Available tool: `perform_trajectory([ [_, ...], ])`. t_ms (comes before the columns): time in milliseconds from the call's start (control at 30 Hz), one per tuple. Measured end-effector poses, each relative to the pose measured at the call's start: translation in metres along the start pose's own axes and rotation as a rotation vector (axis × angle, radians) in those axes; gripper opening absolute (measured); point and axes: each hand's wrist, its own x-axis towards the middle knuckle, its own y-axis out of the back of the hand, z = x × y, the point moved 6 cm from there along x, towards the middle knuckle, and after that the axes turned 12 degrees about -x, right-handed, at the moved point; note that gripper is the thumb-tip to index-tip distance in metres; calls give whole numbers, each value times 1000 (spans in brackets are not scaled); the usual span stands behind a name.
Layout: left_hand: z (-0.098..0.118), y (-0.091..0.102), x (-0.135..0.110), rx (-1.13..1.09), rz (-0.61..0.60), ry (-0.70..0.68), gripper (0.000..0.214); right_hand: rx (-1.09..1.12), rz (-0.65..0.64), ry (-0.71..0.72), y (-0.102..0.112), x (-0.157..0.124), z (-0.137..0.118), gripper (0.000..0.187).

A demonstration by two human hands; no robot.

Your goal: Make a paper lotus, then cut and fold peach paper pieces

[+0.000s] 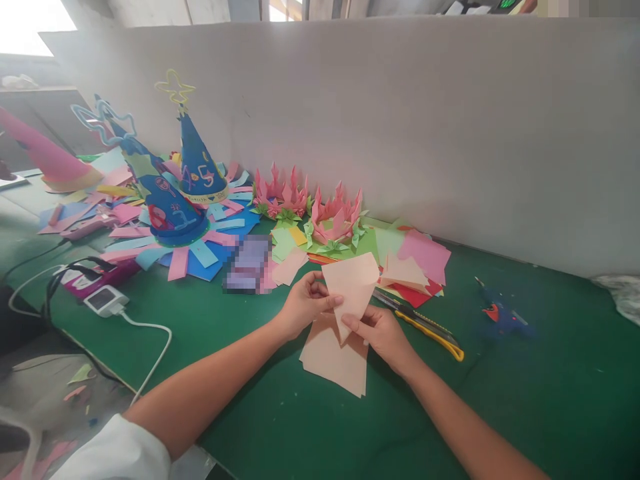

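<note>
A folded peach paper (353,285) is held up over the green table (525,400) between both my hands. My left hand (301,306) pinches its left edge with thumb and fingers closed. At the lower point of the fold, my right hand (383,333) grips the paper from below. Beneath my hands lies a small stack of peach paper sheets (333,360).
Pink paper lotus flowers (335,220) and loose coloured sheets (423,257) lie by the grey partition. Blue cone hats (173,200) stand at the left on paper strips. A yellow utility knife (430,327) and a blue glue gun (503,315) lie to the right. A white charger (105,300) with cables sits at the left edge.
</note>
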Motion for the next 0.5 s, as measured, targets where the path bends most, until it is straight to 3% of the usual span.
perform_trajectory([
  [500, 0, 0, -1, -37, 34, 24, 42, 86, 24, -10, -2, 1, -2, 40],
])
